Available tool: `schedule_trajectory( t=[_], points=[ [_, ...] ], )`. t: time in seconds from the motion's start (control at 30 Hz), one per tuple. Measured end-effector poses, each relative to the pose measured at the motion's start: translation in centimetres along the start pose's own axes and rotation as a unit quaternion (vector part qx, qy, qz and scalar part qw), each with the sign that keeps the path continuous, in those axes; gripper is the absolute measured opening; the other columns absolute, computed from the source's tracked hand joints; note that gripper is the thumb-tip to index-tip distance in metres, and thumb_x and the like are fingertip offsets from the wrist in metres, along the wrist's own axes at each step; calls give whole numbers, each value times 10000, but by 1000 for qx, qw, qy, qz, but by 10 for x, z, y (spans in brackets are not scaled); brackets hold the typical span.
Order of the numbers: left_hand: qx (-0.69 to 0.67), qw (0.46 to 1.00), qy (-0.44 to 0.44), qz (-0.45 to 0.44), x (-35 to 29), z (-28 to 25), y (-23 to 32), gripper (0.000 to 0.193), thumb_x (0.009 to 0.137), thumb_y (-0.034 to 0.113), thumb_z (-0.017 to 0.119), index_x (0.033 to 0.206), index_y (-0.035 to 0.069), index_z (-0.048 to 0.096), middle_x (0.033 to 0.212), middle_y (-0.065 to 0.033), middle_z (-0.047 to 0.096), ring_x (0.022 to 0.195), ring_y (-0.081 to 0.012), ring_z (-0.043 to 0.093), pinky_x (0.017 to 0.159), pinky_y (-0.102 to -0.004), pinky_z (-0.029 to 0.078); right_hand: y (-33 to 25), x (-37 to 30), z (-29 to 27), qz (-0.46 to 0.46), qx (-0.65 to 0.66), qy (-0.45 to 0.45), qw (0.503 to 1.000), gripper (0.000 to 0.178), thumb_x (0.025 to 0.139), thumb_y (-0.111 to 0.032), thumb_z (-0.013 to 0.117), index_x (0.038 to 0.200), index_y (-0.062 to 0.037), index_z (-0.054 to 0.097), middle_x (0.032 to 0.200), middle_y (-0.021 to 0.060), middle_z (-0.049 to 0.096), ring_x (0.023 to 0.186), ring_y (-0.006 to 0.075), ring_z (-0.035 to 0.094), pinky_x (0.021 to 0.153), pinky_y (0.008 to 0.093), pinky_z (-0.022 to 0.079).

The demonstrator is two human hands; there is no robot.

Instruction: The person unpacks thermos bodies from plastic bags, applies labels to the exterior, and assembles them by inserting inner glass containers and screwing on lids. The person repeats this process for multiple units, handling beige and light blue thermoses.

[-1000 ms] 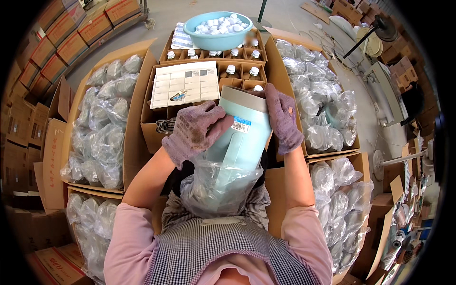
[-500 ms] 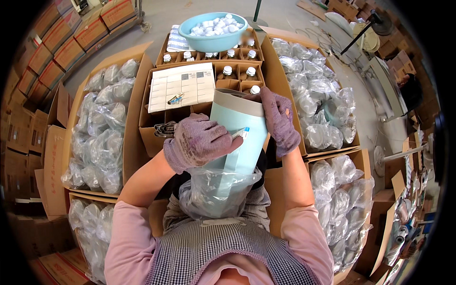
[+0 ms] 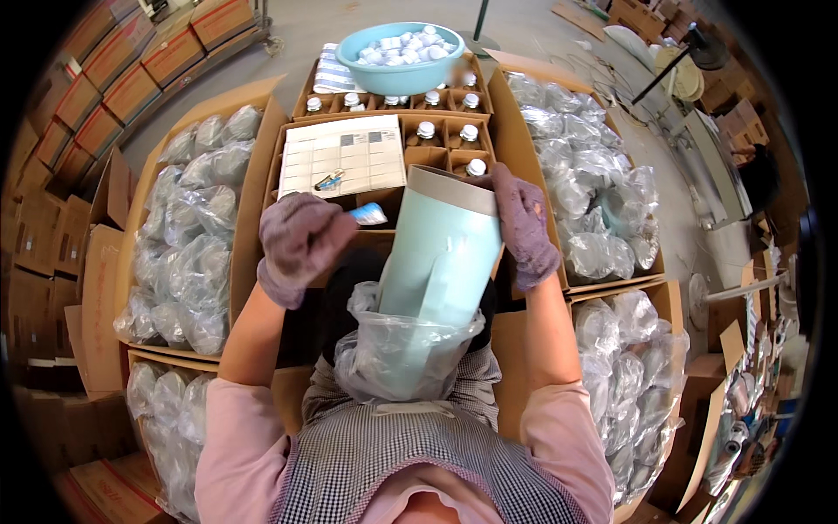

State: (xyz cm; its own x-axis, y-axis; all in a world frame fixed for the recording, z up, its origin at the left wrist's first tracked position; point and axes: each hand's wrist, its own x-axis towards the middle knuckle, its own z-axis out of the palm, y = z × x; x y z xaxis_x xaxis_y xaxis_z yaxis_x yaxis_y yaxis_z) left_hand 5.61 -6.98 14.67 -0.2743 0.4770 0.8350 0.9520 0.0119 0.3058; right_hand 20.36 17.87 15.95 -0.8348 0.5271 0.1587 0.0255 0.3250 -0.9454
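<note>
A large light-blue cylinder (image 3: 441, 249) with a grey rim leans upright between my arms, its lower part inside a clear plastic bag (image 3: 410, 354) in my lap. My gloved right hand (image 3: 528, 227) grips the cylinder's rim from the right, some fingers hidden behind it. My gloved left hand (image 3: 305, 240) is off to the left, apart from the cylinder and slightly blurred. Its closed fingers pinch a small blue-and-white label (image 3: 369, 214).
A partitioned carton (image 3: 349, 122) ahead holds white-capped bottles (image 3: 426, 131), with a gridded sheet (image 3: 340, 157) on top. Behind it sits a blue basin (image 3: 397, 83) of white caps. Cartons of plastic-wrapped items (image 3: 196, 236) stand at both sides.
My left hand has moved left, away from the cylinder, and the blue-and-white label has come with it. My right hand stays at the rim.
</note>
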Motion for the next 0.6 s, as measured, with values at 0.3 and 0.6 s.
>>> schedule_trajectory(
  t=[0.3, 0.6],
  points=[
    [201, 905, -200, -317, -186, 35, -144, 381, 912, 432, 668, 745, 94, 613, 734, -106, 635, 669, -293, 642, 612, -407, 490, 14, 9, 1, 19, -44, 12, 999, 534, 1020, -413, 428, 992, 12, 752, 818, 117, 725, 754, 167, 642, 757, 300, 494],
    [321, 667, -384, -551, -148, 41, -131, 789, 854, 787, 445, 991, 59, 717, 972, -196, 720, 972, -314, 701, 816, -409, 536, 11, 6, 3, 7, -32, 15, 999, 533, 1040, -381, 418, 963, 36, 740, 839, 106, 726, 762, 148, 636, 759, 295, 498]
  ],
)
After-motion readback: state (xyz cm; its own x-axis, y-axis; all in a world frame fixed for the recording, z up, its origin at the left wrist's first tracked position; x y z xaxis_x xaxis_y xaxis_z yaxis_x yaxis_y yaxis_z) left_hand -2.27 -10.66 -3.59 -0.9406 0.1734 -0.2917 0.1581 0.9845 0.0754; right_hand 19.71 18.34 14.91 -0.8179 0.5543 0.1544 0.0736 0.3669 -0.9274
